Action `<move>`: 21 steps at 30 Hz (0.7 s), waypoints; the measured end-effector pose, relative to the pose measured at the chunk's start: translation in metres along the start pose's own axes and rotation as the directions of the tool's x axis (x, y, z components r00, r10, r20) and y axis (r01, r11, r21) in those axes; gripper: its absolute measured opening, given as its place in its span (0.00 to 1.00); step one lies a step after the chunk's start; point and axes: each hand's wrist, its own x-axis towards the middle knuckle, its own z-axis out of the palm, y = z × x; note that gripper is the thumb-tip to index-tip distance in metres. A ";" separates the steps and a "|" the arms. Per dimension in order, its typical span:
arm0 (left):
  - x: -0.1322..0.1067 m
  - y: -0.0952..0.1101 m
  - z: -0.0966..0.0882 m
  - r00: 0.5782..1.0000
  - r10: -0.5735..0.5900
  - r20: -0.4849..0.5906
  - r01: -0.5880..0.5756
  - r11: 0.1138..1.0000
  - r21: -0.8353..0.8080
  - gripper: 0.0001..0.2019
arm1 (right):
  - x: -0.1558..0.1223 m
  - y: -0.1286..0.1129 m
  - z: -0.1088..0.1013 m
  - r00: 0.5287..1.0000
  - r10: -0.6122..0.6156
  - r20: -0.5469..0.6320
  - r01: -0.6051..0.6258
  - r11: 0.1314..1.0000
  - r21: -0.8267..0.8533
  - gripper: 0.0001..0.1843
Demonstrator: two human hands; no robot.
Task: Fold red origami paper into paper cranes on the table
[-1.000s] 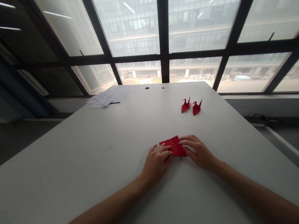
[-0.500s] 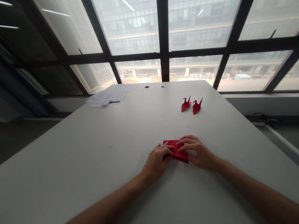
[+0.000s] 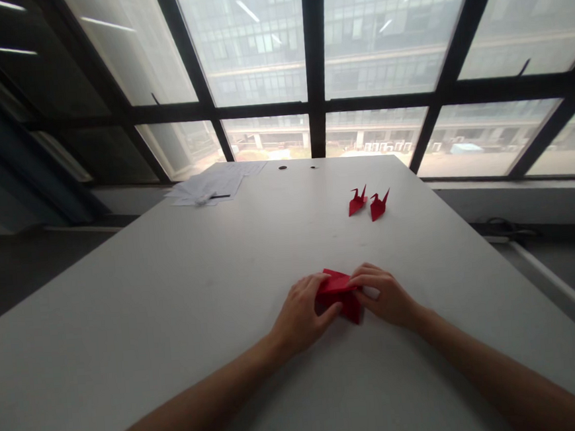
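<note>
A folded piece of red paper (image 3: 340, 290) is held just above the white table (image 3: 175, 304) between both my hands. My left hand (image 3: 302, 314) pinches its left side, fingers curled round the edge. My right hand (image 3: 386, 295) grips the right side with thumb and fingers closed on it. The paper's upper flap is lifted and partly folded over. Two finished red paper cranes (image 3: 369, 202) stand side by side farther back on the table, to the right of centre.
A loose stack of white papers (image 3: 210, 185) lies at the table's far left corner. Two small dark holes (image 3: 296, 168) sit near the far edge. Large dark-framed windows (image 3: 313, 67) rise behind the table. The floor drops off at both sides.
The red paper lay flat under my fingertips; now both hands have lifted and bent it, raising its upper flap. Both hands drew slightly nearer to me.
</note>
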 end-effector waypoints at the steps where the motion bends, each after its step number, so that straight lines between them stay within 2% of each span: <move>1: 0.000 -0.002 0.001 1.000 -0.007 -0.014 0.008 1.000 0.005 0.23 | 0.001 -0.002 0.000 1.000 -0.007 0.003 0.007 1.000 0.016 0.13; 5: 0.002 -0.005 0.004 1.000 -0.023 -0.010 0.023 0.999 -0.023 0.14 | 0.002 -0.007 -0.004 0.999 -0.017 0.030 0.015 0.998 0.064 0.14; 8: 0.005 -0.006 0.003 1.000 0.009 0.021 -0.008 0.997 -0.079 0.07 | 0.001 -0.007 -0.006 0.999 -0.013 0.037 0.010 0.996 0.088 0.15; 11: 0.006 -0.006 0.001 0.999 0.030 0.029 -0.026 0.991 -0.129 0.08 | 0.000 -0.001 -0.005 0.998 0.046 -0.044 -0.042 0.996 0.080 0.19; 14: 0.005 -0.006 0.001 1.000 -0.022 0.015 0.024 0.990 -0.141 0.10 | 0.000 0.005 -0.003 0.985 0.131 -0.112 -0.123 0.989 0.077 0.21; 21: 0.005 -0.005 0.002 0.989 -0.150 -0.015 0.147 0.981 -0.129 0.13 | -0.001 0.008 -0.003 0.981 0.191 0.019 -0.192 0.971 0.141 0.19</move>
